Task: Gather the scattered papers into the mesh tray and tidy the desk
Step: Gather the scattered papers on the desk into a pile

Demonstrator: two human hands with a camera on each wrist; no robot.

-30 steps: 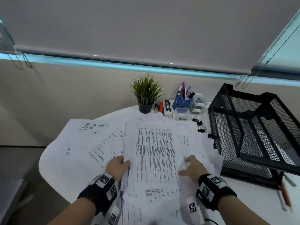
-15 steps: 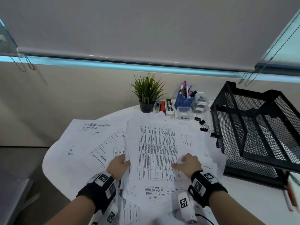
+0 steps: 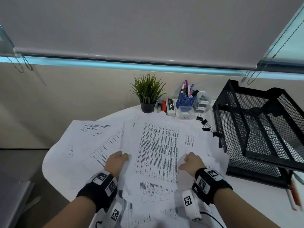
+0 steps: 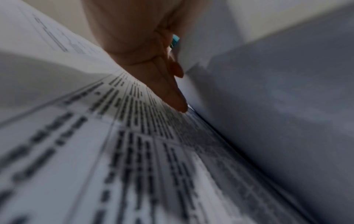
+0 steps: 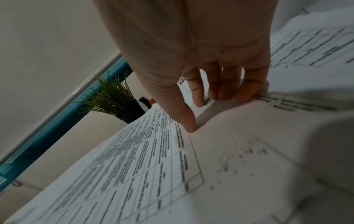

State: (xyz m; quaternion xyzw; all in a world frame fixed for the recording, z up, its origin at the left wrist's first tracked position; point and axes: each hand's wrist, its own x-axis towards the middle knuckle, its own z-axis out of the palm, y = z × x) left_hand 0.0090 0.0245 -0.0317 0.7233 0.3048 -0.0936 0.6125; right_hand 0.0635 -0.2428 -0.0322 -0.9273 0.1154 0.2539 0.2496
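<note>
Printed papers [image 3: 158, 145] lie in a loose overlapping heap across the round white table [image 3: 54, 171]. My left hand [image 3: 122, 157] holds the heap's left edge, thumb on top; in the left wrist view its fingers [image 4: 178, 97] are slid under the raised sheets [image 4: 268, 106], above a printed page [image 4: 134, 151]. My right hand [image 3: 187, 160] grips the right side of the top sheet. The right wrist view shows its fingers [image 5: 247, 91] curled over a lifted paper fold [image 5: 249, 144] and the thumb pressing down. The black mesh tray [image 3: 256, 129] stands to the right, tiered and holding no paper that I can see.
At the table's back stand a potted plant [image 3: 148, 96], a blue pen cup [image 3: 186, 99], small boxes [image 3: 170, 106] and a clear container [image 3: 185, 112]. Black binder clips [image 3: 205, 124] lie beside the tray. Pens [image 3: 294, 196] lie at the far right.
My right hand went from lying flat on the top sheet to curling its fingers round the sheet's right edge. The left hand kept its hold on the left edge.
</note>
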